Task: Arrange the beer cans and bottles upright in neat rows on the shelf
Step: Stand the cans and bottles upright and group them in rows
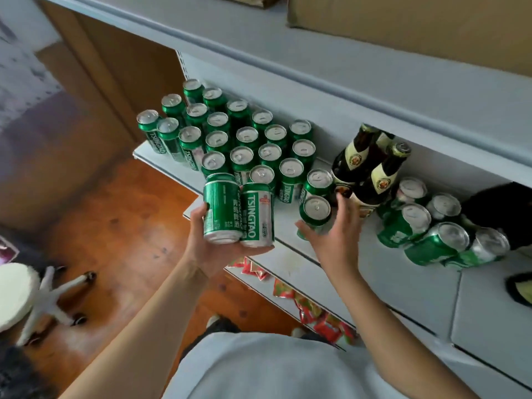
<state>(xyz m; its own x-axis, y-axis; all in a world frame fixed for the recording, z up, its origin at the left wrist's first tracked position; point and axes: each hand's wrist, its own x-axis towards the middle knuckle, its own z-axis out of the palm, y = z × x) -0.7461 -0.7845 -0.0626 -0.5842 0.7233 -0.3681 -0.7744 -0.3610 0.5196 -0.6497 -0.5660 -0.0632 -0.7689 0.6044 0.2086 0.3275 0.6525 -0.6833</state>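
Note:
Several green Tsingtao beer cans (244,136) stand upright in rows on the left part of the white shelf (403,283). My left hand (214,249) holds two green cans (239,213) side by side just in front of the shelf edge. My right hand (335,234) is spread with straight fingers around a single upright can (315,211) at the shelf's front, thumb on its near side. Two or three dark brown beer bottles (371,168) stand just right of it. Further right, several more green cans (426,228) stand in a loose, tilted cluster.
An upper shelf board (316,61) overhangs the cans, with a cardboard box (417,27) on it. A lower shelf holds red snack packets (313,309). A dark object (501,214) sits at the far right. A white stool (17,295) stands on the wooden floor at left.

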